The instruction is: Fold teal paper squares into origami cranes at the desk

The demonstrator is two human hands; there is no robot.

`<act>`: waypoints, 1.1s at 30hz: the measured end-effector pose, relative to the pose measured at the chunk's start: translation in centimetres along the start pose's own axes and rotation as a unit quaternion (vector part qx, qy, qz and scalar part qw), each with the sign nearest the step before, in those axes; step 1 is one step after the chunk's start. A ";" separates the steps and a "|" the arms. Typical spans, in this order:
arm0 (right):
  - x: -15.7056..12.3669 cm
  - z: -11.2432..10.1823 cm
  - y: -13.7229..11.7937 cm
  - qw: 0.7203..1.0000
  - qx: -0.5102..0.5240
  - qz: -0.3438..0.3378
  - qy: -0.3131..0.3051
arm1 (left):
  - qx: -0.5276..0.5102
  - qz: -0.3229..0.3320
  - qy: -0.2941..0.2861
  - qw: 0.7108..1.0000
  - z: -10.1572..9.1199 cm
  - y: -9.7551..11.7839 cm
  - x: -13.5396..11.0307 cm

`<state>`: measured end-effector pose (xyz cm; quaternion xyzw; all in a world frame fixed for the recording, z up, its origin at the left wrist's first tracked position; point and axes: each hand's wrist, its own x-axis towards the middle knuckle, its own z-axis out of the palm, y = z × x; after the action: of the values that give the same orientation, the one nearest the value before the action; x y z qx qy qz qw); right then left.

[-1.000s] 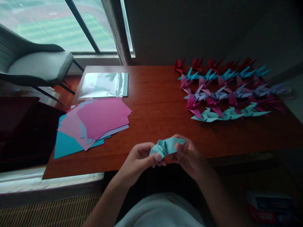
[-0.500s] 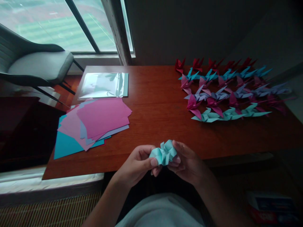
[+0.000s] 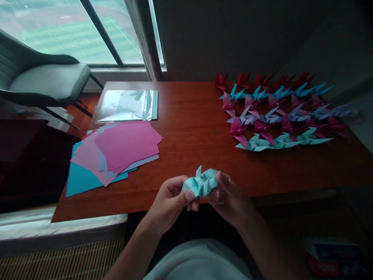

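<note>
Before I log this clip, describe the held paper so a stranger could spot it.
Find the brown table; at its near edge, look between the left hand and right hand. The mint-green folded paper is there, held by both, unlike the mint paper birds lying at right.

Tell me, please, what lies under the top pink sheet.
A lilac sheet, a paler pink sheet and a blue sheet show past its edges; anything wholly covered cannot be seen.

No readable text or numbers anywhere
</note>
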<state>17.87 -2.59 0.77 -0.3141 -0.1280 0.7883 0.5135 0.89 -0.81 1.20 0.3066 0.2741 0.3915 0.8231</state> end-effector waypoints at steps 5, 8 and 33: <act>-0.1 0.0 0.2 1.000 -0.011 -0.003 -0.001 | -0.007 -0.007 -0.013 1.000 -0.2 0.0 -0.1; -0.3 0.0 0.2 1.000 -0.011 0.004 -0.004 | -0.031 -0.018 -0.033 0.999 -0.3 0.1 -0.1; -1.1 -1.2 0.5 0.995 -0.069 -0.019 -0.070 | -0.070 -0.007 -0.036 0.997 -1.0 -0.3 -0.7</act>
<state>18.54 -3.92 -0.08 -0.2901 -0.2235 0.7879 0.4950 -0.09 -1.24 0.48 0.2605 0.2181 0.3922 0.8549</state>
